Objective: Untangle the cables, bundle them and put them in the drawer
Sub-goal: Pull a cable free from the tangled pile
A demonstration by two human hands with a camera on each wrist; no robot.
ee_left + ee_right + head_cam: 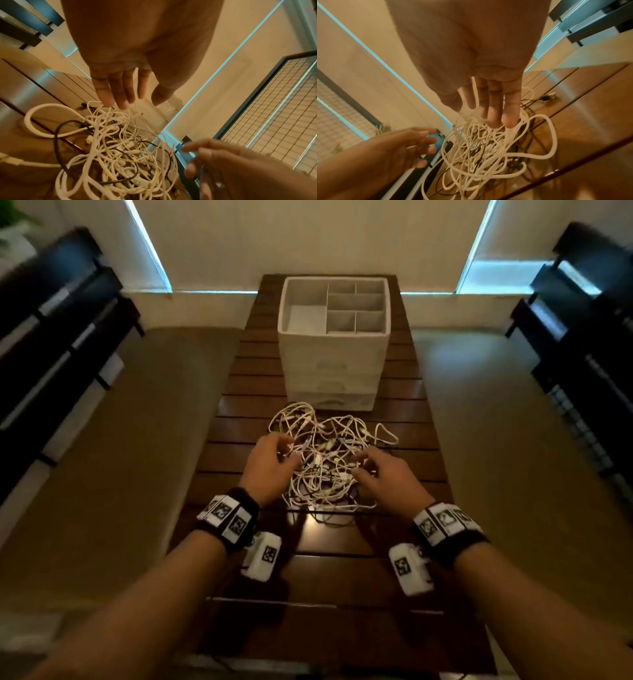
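Note:
A tangled heap of white cables [325, 460] with a few dark ones lies on the slatted wooden table [342, 570], in front of a white drawer unit [334, 371]. My left hand [274, 460] hovers at the heap's left side, fingers relaxed and spread, tips just at the cables [109, 142]. My right hand [380, 474] reaches in from the right, fingers straight, tips touching the top strands [479, 146]. Neither hand grips a cable. In the wrist views both palms, the left hand [120, 86] and the right hand [491, 102], point down at the pile.
The drawer unit's open top tray [356, 306] has several empty compartments; its drawers look closed. Dark benches [51, 344] stand at the left and right [589, 330]. Bare table lies near me.

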